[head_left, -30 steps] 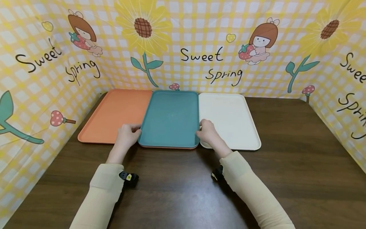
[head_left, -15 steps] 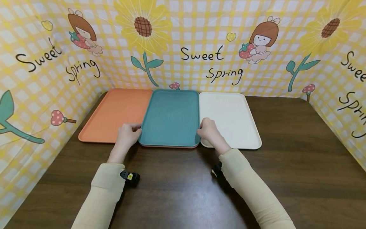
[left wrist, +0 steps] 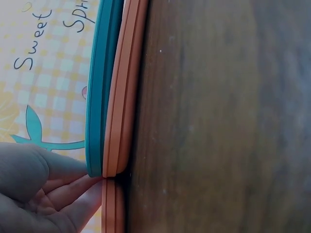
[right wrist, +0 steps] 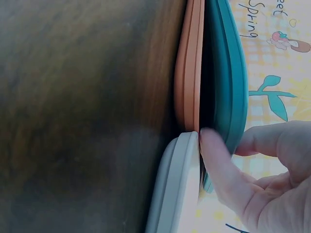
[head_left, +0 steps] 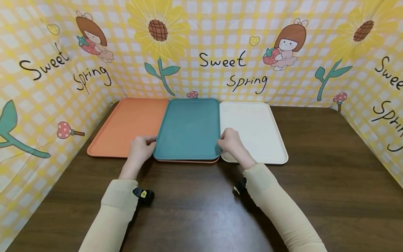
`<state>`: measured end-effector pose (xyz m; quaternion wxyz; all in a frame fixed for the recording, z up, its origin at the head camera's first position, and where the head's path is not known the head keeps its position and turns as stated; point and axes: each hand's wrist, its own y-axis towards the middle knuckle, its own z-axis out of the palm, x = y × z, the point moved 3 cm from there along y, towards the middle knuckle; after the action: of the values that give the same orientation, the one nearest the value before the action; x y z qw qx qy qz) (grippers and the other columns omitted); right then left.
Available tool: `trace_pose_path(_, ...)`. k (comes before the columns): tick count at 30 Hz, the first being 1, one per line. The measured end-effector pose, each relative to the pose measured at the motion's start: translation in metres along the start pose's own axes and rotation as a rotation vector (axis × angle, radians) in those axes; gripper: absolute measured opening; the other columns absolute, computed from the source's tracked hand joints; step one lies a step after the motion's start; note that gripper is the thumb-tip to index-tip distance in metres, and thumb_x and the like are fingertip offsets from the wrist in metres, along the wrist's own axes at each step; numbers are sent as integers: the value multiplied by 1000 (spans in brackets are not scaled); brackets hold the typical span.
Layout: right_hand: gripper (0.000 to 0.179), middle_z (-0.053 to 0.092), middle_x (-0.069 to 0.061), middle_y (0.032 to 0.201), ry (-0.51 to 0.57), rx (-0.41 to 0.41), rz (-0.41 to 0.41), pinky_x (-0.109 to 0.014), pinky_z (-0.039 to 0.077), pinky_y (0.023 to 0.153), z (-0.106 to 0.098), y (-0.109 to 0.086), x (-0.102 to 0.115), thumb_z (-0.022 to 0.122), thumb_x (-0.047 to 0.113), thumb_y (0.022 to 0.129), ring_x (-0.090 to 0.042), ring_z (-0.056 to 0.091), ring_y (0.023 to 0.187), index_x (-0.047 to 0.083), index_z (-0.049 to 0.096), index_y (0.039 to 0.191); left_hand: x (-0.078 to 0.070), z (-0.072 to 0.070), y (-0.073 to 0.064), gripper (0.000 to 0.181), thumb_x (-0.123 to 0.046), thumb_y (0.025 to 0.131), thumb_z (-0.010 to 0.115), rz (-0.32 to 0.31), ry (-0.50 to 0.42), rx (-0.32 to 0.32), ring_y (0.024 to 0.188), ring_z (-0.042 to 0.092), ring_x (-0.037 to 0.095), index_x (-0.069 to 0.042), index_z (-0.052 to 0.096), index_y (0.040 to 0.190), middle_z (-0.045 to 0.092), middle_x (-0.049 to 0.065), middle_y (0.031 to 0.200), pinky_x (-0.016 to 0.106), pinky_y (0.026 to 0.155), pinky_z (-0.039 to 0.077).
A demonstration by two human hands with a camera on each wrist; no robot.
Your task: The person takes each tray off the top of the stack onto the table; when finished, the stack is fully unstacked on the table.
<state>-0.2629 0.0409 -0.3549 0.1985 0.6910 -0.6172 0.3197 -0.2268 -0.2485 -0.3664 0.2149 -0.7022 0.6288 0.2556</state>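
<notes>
A teal tray lies over an orange tray, the lower orange tray, whose rim peeks out below it. At the teal tray's left edge, my left hand pinches its rim, fingers by the seam between trays. My right hand grips the opposite edge; in the right wrist view its thumb sits under the teal rim and a finger rests against the outer side. A dark gap parts the two stacked trays, wider at the right. The undersides of the fingers in the head view are hidden.
Another orange tray lies flat to the left, partly behind my left hand. On the right a cream-white tray adjoins the stack. All rest on a dark wooden table, with a yellow checked cloth along the back and sides.
The near edge of the teal tray has risen slightly off the orange tray below, opening a thin gap. My right hand has shifted up slightly; the left has hardly moved.
</notes>
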Motion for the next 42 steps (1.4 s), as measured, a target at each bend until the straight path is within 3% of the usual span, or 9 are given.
trace_pose_path(4,37,44,-1,42,70,23,33,-27,54,50,2,2,-3,53,3,86,-18,65,45,10,39,52,1,-1,0,34,-5,94,45,-1,9,0,120,50,40,0,59,125,58,24,126,50,94,47)
trace_pose_path(7,11,61,-12,64,150,45,63,-28,56,51,3,3,-4,52,2,86,-16,64,45,-3,56,76,1,-1,0,35,-4,94,44,-13,16,3,122,49,41,0,59,126,57,24,128,50,95,45)
trace_pose_path(8,10,64,-17,73,186,58,77,-29,56,52,3,3,-5,51,1,86,-15,63,46,-7,57,87,1,-1,0,35,-3,94,44,-16,17,3,122,48,41,0,59,126,57,24,127,50,95,45)
trace_pose_path(11,33,65,-26,99,273,88,107,-29,57,54,4,3,-6,51,0,86,-14,64,50,-14,53,116,1,-1,1,35,-3,94,44,-20,18,-3,122,48,41,0,59,126,58,23,126,51,96,45)
trace_pose_path(14,33,62,-28,105,326,112,137,-29,57,56,4,2,-7,53,-1,86,-14,65,54,-15,53,116,1,-1,0,35,-2,94,45,-17,17,-11,122,49,41,1,59,125,59,23,125,51,96,45)
trace_pose_path(19,26,63,-28,99,363,113,155,-30,57,57,4,2,-8,56,-3,85,-14,64,53,-14,56,108,0,-1,-1,35,-2,92,45,1,23,-23,120,51,42,1,61,123,60,24,124,51,94,46)
trace_pose_path(24,28,64,-25,96,413,107,173,-30,57,56,5,2,-10,55,-3,85,-13,63,51,-14,55,111,0,0,-2,35,-3,93,45,6,24,-25,118,52,42,1,61,123,60,24,123,51,92,47)
trace_pose_path(33,33,61,-29,111,525,86,166,-31,57,56,3,0,-8,54,-4,86,-16,64,60,-14,52,117,0,-1,-1,34,-6,94,46,14,14,-29,118,52,42,1,61,123,60,25,123,51,92,46)
trace_pose_path(42,38,59,-15,93,615,72,174,-30,57,54,2,-1,-11,54,-3,87,-14,61,59,-14,48,123,-1,-2,-1,34,-8,94,45,16,1,-38,115,53,42,1,61,123,58,26,125,50,88,48)
